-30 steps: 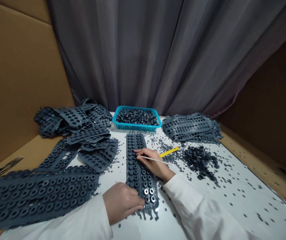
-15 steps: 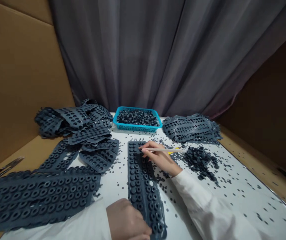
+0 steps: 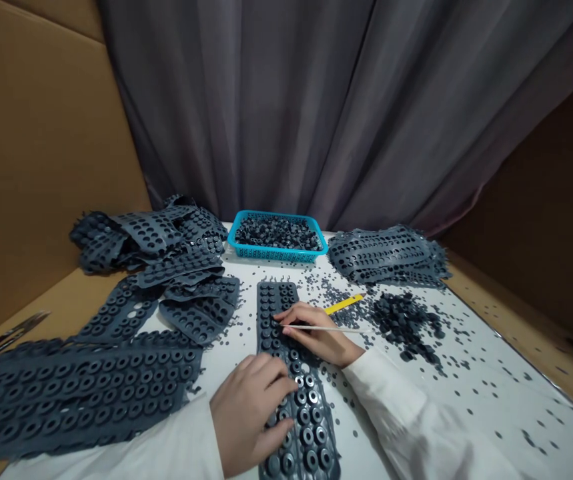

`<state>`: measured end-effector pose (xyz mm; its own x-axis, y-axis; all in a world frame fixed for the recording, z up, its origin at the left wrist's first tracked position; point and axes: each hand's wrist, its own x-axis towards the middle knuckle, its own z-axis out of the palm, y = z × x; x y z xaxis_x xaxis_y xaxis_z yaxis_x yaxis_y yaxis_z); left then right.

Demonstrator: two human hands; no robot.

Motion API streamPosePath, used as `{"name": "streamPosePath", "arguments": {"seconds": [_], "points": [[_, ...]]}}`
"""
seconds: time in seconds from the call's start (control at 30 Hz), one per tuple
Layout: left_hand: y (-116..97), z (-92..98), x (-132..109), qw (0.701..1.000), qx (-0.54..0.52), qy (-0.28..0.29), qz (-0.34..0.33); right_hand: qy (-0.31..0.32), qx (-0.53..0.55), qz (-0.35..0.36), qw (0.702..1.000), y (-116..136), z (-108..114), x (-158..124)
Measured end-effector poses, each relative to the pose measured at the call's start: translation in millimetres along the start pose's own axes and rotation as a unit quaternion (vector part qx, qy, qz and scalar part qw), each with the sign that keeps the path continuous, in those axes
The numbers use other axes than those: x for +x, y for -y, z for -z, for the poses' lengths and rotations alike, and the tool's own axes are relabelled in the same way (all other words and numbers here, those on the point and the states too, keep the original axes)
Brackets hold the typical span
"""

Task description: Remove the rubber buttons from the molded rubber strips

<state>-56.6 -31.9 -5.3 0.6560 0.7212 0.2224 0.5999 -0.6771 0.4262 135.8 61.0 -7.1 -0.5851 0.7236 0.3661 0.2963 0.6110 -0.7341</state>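
Note:
A dark rubber sheet (image 3: pixel 303 427) with rows of moulded rings lies lengthwise in front of me on the white table. My left hand (image 3: pixel 253 407) rests on its near left part, thumb and fingers apart and nothing gripped. Farther up the sheet, my right hand (image 3: pixel 316 333) pinches a thin pale stick (image 3: pixel 333 329), which lies across the hand. Its fingertips are over the left rows of rings; whether they touch one I cannot make out. One round hole in the sheet shows white between the hands.
A blue basket (image 3: pixel 279 255) full of small dark pieces stands at the back. More ring sheets (image 3: pixel 76 393) lie at left, and punched sheets (image 3: pixel 386 253) at back right. A yellow strip (image 3: pixel 345 304), a heap of dark pieces (image 3: pixel 406 323) and scattered discs are at right; tweezers (image 3: pixel 11 337) far left.
My right hand has come nearer along the sheet with the stick, uncovering more of the yellow strip. My left hand has moved forward and opened from a closed shape onto the sheet.

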Motion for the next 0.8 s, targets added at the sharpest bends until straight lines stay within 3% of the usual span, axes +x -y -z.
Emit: {"name": "streamPosePath", "arguments": {"seconds": [0.2,0.3,0.43,0.8], "points": [[8.9,-13.8,-3.5,0.997,0.036,0.034,0.054,0.021,-0.082,0.042,0.995,-11.2,-4.6,2.0],[10.1,-15.8,-4.0,0.996,0.035,0.051,0.059,-0.006,-0.115,0.046,0.992,-17.2,-6.6,5.2],[10.4,-14.7,-3.9,0.996,0.021,0.052,0.063,-0.040,-0.083,0.010,0.996,-15.8,-6.1,5.4],[10.8,-14.5,-4.2,0.997,0.030,0.044,0.056,-0.018,-0.039,0.001,0.999,-10.3,-5.9,5.3]]}}
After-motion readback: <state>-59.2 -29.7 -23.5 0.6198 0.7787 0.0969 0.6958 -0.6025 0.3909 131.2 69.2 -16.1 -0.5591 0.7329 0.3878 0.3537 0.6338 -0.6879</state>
